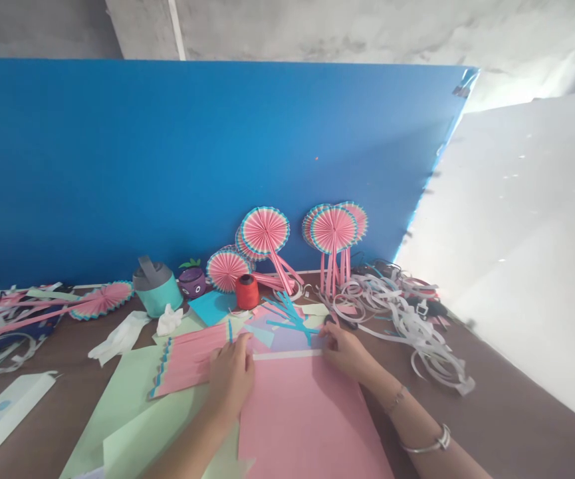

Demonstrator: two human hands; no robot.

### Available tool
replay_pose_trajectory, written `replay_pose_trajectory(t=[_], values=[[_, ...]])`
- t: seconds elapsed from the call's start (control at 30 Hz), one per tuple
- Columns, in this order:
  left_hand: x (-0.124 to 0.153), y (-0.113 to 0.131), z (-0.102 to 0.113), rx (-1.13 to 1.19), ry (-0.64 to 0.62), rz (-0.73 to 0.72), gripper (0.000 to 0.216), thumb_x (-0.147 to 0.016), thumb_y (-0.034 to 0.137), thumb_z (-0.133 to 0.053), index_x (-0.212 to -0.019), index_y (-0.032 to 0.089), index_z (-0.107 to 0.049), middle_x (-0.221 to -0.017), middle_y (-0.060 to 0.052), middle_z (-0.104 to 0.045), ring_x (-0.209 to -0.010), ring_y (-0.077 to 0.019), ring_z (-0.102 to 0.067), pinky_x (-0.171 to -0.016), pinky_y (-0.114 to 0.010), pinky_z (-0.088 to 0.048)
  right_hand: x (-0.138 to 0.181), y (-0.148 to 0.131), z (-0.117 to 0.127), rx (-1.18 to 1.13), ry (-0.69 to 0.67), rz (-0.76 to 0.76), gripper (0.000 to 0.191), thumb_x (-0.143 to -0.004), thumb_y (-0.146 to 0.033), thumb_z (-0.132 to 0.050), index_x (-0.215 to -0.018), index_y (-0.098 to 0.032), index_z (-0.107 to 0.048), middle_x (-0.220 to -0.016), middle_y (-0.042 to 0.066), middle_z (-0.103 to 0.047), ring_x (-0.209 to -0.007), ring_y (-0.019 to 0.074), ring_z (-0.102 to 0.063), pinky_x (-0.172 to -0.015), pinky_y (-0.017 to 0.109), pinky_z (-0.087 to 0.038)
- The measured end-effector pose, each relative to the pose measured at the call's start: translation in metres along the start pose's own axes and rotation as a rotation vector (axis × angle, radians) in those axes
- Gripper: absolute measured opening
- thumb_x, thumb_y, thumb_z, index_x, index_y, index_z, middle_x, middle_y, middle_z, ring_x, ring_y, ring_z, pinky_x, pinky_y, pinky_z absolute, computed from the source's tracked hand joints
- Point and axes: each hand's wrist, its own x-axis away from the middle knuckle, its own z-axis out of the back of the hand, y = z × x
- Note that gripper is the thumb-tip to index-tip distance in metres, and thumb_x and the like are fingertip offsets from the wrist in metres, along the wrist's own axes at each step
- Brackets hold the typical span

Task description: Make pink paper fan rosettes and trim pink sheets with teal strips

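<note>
A pink paper sheet (307, 419) lies in front of me with a narrow white strip (287, 356) along its far edge. The fingers of my left hand (232, 376) are closed at the strip's left end. At its right end my right hand (347, 352) pinches, its fingertips partly hidden. A pleated pink paper (190, 359) with blue-edged ends lies beside and partly under my left hand. Beyond the strip are thin blue paper strips (290, 313) on lilac paper (287, 338). Black scissor handles (344, 322) show behind my right hand.
Green sheets (132, 379) spread on the left. Behind stand a red thread spool (246, 293), a teal container (157, 289), a purple pot (192, 283) and several pink paper fans (334, 229) against a blue panel (167, 153). Tangled white strips (411, 326) lie on the right.
</note>
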Motion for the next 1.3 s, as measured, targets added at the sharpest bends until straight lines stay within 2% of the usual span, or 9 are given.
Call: replay_pose_trajectory(t=[0.27, 0.43, 0.73, 0.93, 1.1, 1.2, 1.3], values=[[0.001, -0.001, -0.005, -0.009, 0.032, -0.047, 0.039, -0.086, 0.006, -0.042, -0.120, 0.020, -0.055, -0.103, -0.008, -0.069, -0.100, -0.0243, -0.062, -0.086, -0.037, -0.036, 0.001, -0.009, 0.000, 0.140, -0.001, -0.034, 0.036, -0.064, -0.004, -0.048, -0.093, -0.021, -0.058, -0.069, -0.002, -0.063, -0.068, 0.0164, -0.057, -0.064, 0.024, -0.030], [-0.001, -0.002, -0.008, -0.056, 0.031, -0.057, 0.039, -0.087, 0.005, -0.040, -0.121, 0.019, -0.054, -0.101, -0.009, -0.069, -0.100, -0.0241, -0.061, -0.085, -0.037, -0.036, 0.005, -0.023, 0.004, 0.262, -0.015, -0.067, 0.038, -0.066, -0.003, -0.048, -0.099, -0.020, -0.057, -0.074, 0.000, -0.067, -0.076, 0.0186, -0.059, -0.068, 0.027, -0.027], [0.000, 0.000, -0.009, -0.132, 0.051, -0.112, 0.042, -0.086, 0.005, -0.041, -0.121, 0.020, -0.055, -0.102, -0.007, -0.069, -0.101, -0.0246, -0.060, -0.082, -0.038, -0.036, 0.011, -0.037, -0.001, 0.458, 0.033, -0.085, 0.036, -0.071, -0.004, -0.047, -0.104, -0.016, -0.055, -0.095, 0.009, -0.069, -0.098, 0.0248, -0.062, -0.075, 0.031, -0.028], [0.001, 0.003, -0.005, -0.161, 0.056, -0.127, 0.044, -0.085, 0.004, -0.040, -0.123, 0.021, -0.056, -0.099, -0.007, -0.069, -0.100, -0.0249, -0.060, -0.081, -0.038, -0.036, 0.012, -0.043, 0.003, 0.527, 0.036, -0.148, 0.034, -0.071, -0.010, -0.050, -0.105, -0.014, -0.054, -0.091, 0.011, -0.070, -0.090, 0.0269, -0.064, -0.073, 0.032, -0.029], [0.000, 0.003, -0.005, -0.169, 0.061, -0.130, 0.044, -0.084, 0.006, -0.041, -0.123, 0.020, -0.056, -0.101, -0.007, -0.070, -0.101, -0.0258, -0.059, -0.080, -0.039, -0.036, 0.011, -0.042, 0.012, 0.520, 0.054, -0.170, 0.038, -0.070, -0.010, -0.052, -0.108, -0.015, -0.054, -0.091, 0.010, -0.070, -0.092, 0.0269, -0.063, -0.071, 0.031, -0.031], [-0.001, 0.003, -0.006, -0.177, 0.062, -0.122, 0.044, -0.084, 0.006, -0.042, -0.123, 0.020, -0.056, -0.101, -0.007, -0.070, -0.101, -0.0258, -0.059, -0.081, -0.038, -0.036, 0.011, -0.037, 0.012, 0.511, 0.081, -0.154, 0.044, -0.070, -0.009, -0.051, -0.114, -0.015, -0.053, -0.091, 0.010, -0.070, -0.091, 0.0268, -0.064, -0.071, 0.032, -0.032], [-0.001, 0.000, -0.005, -0.191, 0.070, -0.104, 0.042, -0.083, 0.008, -0.045, -0.121, 0.019, -0.057, -0.102, -0.008, -0.070, -0.101, -0.0267, -0.059, -0.081, -0.039, -0.036, 0.010, -0.026, 0.013, 0.498, 0.081, -0.162, 0.039, -0.070, -0.008, -0.051, -0.108, -0.015, -0.058, -0.090, 0.011, -0.071, -0.089, 0.0263, -0.065, -0.072, 0.031, -0.034]])
